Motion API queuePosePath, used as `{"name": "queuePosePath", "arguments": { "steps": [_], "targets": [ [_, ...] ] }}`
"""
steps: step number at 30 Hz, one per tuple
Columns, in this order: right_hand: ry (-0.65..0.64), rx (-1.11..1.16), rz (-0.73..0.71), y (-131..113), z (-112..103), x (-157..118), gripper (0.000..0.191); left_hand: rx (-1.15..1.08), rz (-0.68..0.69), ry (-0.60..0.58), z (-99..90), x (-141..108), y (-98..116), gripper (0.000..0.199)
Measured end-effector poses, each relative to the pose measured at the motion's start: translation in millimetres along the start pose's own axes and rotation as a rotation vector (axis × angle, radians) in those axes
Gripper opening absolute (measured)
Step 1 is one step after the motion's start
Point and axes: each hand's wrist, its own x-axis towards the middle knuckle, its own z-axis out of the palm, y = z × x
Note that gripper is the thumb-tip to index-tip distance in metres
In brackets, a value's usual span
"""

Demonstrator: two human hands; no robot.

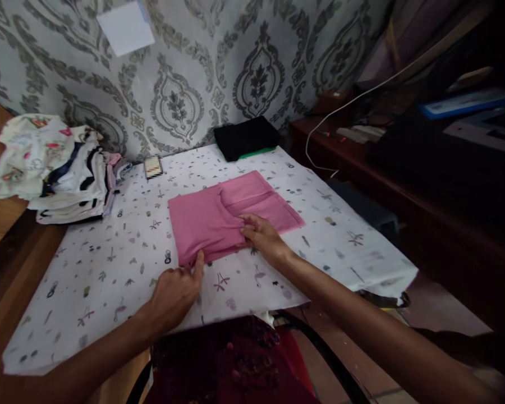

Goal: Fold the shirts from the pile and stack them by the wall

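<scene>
A pink garment [202, 219], partly folded, lies flat on the cloth-covered table [122, 280] in front of me. My right hand [263, 238] pinches a fold of it near the middle of its near side, thumb and fingers closed on the fabric. Wrinkles run through the pink cloth between my two hands. At the near left corner, the stretched index finger of my left hand [179, 289] presses down on the garment's edge. The other fingers of that hand are loosely curled over the tablecloth, and its thumb is hidden.
A tall pile of folded clothes [71, 171] stands at the table's left end. Against the wall lie a small blurred card [153, 167] and a folded black cloth [248, 137] with a green edge. A white cable [345, 109] hangs across the dark furniture [340, 151] on the right.
</scene>
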Motion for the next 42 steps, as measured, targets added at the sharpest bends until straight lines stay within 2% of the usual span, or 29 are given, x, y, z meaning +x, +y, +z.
{"name": "queuePosePath", "arguments": {
  "steps": [3, 8, 13, 16, 20, 23, 25, 27, 29, 31, 33, 36, 39, 42],
  "targets": [
    [0.013, -0.018, -0.012, 5, -1, 3, 0.036, 0.017, 0.022, -0.019, -0.9, -6, -3, 0.071],
    [0.039, -0.019, -0.034, 6, -2, 4, 0.032, -0.021, 0.131, -0.002, -1.6, -13, -13, 0.066],
    [0.100, -0.011, -0.023, 1, 0, 3, 0.025, -0.030, 0.018, -0.009, 5.1, -10, -18, 0.061],
    [0.118, -0.063, -0.017, 0, 2, 2, 0.025, -0.032, 0.009, 0.010, 7.4, -15, -20, 0.054],
    [0.086, -0.263, -0.022, -2, -3, 3, 0.028, 0.085, 0.051, 0.043, 12.6, -31, -19, 0.063],
    [0.091, -0.589, -0.154, -6, -7, 5, 0.033, 0.103, 0.111, 0.086, 13.1, -43, -21, 0.067],
    [0.186, -0.864, -0.337, -11, -4, 8, 0.034, 0.062, 0.197, 0.181, 8.1, -45, -26, 0.057],
    [0.241, -1.067, -0.522, -17, 8, 13, 0.032, -0.008, 0.248, 0.351, -0.7, -39, -33, 0.035],
    [0.176, -1.170, -0.659, -21, 29, 25, 0.032, -0.075, 0.233, 0.534, -8.6, -24, -39, 0.026],
    [0.048, -1.251, -0.735, -22, 53, 42, 0.037, -0.126, 0.211, 0.623, -9.8, -2, -42, 0.038],
    [-0.043, -1.367, -0.729, -18, 73, 64, 0.044, -0.176, 0.248, 0.567, -1.0, 19, -41, 0.060],
    [-0.088, -1.552, -0.571, -8, 83, 97, 0.055, -0.249, 0.339, 0.354, 23.2, 37, -37, 0.086],
    [-0.091, -1.630, -0.500, 0, 77, 117, 0.063, -0.320, 0.359, 0.273, 39.9, 36, -33, 0.094],
    [-0.074, -1.639, -0.526, 5, 69, 124, 0.064, -0.395, 0.379, 0.256, 38.2, 30, -34, 0.090]
  ]
}}
